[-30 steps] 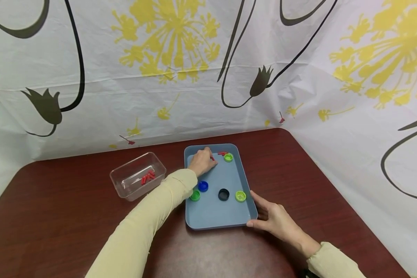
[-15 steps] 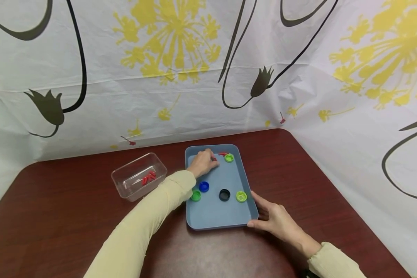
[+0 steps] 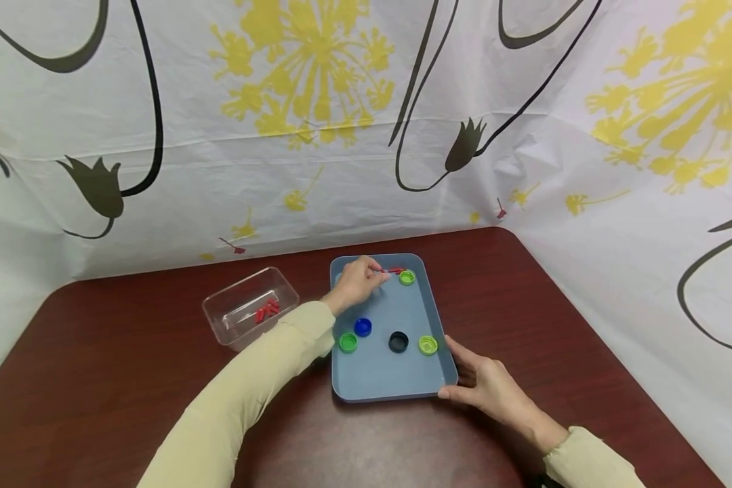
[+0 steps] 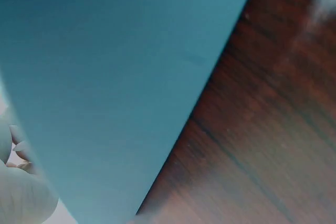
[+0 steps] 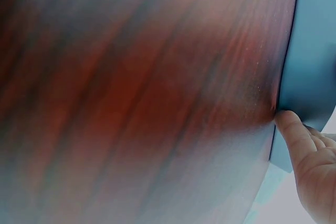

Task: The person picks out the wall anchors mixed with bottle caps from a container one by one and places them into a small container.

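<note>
Two pale yellow sleeves (image 3: pixel 238 400) reach in from the near side over a dark reddish table (image 3: pixel 97 379). Nearest is the right hand (image 3: pixel 494 383) at the near right corner of a blue tray (image 3: pixel 378 376): its thumb touches the near edge, its forefinger lies along the right wall, and these two fingers are spread wide apart. The right wrist view also shows the thumb straight against the tray's side.

Within the tray's near half sit a black cap (image 3: pixel 398 341), with a lime cap (image 3: pixel 428 345) to its right by the wall, a green cap (image 3: pixel 348 342) to its left, and a blue cap (image 3: pixel 362 327) just beyond the green one. Left of the tray, apart from it, stands a clear box (image 3: pixel 234 318) holding several red pieces (image 3: pixel 267 311).

Farther in, the left hand (image 3: pixel 354 281) is over the tray's far left part, fingers bent and nearly closed, thumb and forefinger pinching a small red piece (image 3: pixel 380 270). More red bits (image 3: pixel 396 270) lie just right of it along the far wall, next to a second lime cap (image 3: pixel 406 277). Behind everything hangs a flowered white sheet (image 3: pixel 341 210).
</note>
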The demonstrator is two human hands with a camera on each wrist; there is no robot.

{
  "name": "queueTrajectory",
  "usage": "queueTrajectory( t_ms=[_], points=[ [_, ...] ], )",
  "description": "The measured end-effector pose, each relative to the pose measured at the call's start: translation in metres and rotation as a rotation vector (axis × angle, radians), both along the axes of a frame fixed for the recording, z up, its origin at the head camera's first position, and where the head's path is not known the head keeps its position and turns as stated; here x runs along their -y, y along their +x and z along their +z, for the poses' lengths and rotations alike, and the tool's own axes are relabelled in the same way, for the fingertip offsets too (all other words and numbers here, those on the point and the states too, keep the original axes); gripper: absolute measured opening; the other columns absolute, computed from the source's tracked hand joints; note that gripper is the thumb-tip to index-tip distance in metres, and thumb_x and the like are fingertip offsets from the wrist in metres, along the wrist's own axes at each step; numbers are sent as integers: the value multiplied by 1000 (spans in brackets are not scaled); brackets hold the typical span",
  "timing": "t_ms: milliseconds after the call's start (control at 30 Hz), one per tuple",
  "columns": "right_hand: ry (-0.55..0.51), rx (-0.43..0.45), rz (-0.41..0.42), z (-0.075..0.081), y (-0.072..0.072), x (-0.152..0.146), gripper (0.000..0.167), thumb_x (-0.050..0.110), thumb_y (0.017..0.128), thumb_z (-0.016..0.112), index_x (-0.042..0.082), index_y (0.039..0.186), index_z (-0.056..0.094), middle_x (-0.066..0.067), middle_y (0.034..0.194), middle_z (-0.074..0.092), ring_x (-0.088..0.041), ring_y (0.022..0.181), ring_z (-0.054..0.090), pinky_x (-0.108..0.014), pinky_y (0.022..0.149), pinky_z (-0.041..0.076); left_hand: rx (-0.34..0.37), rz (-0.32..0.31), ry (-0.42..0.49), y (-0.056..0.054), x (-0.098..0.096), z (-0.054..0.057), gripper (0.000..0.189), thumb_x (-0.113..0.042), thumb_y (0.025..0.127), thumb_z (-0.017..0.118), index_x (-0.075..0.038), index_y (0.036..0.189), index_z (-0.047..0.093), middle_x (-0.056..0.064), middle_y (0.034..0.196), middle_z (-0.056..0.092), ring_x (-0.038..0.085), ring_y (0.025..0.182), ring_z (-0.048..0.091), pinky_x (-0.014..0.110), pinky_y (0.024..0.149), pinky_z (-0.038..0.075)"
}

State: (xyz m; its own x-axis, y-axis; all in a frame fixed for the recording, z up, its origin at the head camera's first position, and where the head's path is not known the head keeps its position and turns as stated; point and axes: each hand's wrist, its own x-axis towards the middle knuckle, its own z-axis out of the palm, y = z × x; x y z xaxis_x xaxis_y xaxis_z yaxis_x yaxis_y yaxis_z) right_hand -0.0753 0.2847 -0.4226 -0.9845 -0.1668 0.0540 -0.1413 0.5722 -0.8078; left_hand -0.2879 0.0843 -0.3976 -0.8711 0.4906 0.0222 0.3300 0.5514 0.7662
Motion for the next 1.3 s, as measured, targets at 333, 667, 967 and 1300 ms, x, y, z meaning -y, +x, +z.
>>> queueTrajectory(
  t_ms=[333,667,967,1300],
  points=[
    [16,2,-9,-1,0,-1,90,27,75,77,-7,143,29,-29,140,40,-40,113,55,-27,79,53,24,19,103,13,32,18,34,-36,92,59,-8,111,55,6,84,58,17,71,49,26,63,41],
    [48,-30,-12,1,0,-2,89,27,75,77,-8,142,31,-30,139,41,-40,110,58,-28,78,54,18,151,120,20,114,25,35,-36,92,59,-8,112,56,13,94,64,23,81,57,29,69,44],
    [56,-26,-26,0,2,-3,89,26,75,78,-7,142,31,-28,140,40,-39,110,58,-29,78,54,-4,207,-34,15,173,12,41,-35,94,57,-2,116,53,19,96,66,18,73,54,28,62,42],
    [54,-11,-11,1,0,1,89,29,76,76,-6,144,30,-28,140,41,-39,111,58,-28,78,54,-54,245,-154,12,188,5,39,-25,90,64,6,113,54,14,85,63,18,67,54,27,58,41]
  ],
)
